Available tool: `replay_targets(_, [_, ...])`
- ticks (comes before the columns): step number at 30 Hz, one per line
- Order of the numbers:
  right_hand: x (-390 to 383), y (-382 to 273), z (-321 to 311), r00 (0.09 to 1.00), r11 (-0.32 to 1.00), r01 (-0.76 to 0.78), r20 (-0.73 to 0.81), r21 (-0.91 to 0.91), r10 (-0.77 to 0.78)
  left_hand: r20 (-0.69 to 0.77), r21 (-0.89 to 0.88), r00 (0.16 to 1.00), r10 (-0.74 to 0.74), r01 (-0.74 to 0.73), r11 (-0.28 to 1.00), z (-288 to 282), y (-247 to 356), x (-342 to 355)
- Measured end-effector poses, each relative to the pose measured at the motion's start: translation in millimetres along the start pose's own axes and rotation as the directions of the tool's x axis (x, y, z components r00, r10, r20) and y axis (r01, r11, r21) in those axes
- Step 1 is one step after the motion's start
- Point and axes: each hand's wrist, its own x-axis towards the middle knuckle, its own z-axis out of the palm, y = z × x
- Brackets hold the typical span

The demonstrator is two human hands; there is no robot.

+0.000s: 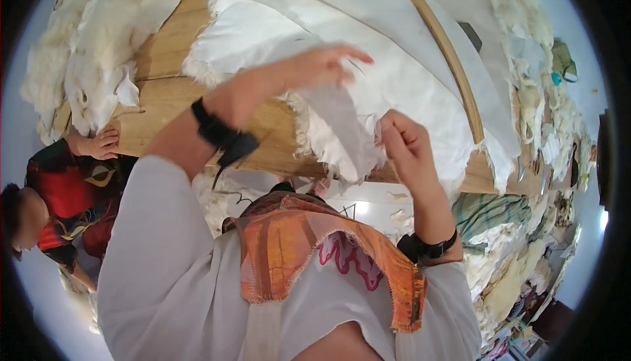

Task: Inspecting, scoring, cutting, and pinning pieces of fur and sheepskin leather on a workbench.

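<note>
My left hand, blurred, is raised over a white hide with its index finger extended and fingers apart. A thin dark line shows beside those fingertips; I cannot tell what it is. My right hand is closed, pinching the ragged, fleecy edge of a folded white piece at the bench's front. Behind it, a long wooden strip lies on the stacked hides, with a dark rectangular object beside it.
Fleecy pelts hang over the wooden bench at the left. Another person sits beside me there, a hand on the bench edge. More pelts and small tools line the right end. Striped green fabric lies below.
</note>
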Motion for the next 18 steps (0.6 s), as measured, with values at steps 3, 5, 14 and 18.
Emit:
replay_targets(3, [-4,3,-35,0.990,0.995,-0.086,-0.119,-0.040,0.081,0.404,0.114,0.882,-0.244,0.216,0.970,24,9,-50])
replay_targets(5, [-9,7,-64,0.973,0.966,0.120,-0.165,-0.228,-0.160,0.044,0.014,0.949,-0.311,0.311,0.950,18,5,-92])
replay_targets(14, [-79,168,-312,0.888,0.856,-0.017,-0.386,0.517,0.250,-0.615,-0.773,0.624,-0.483,-0.354,0.527,-96,-31,-335])
replay_targets(18, [-120,189,-463,0.643,0.847,0.215,-0.723,0.487,0.252,-0.612,-0.787,0.405,-0.680,-0.394,0.474,-132,-15,-397])
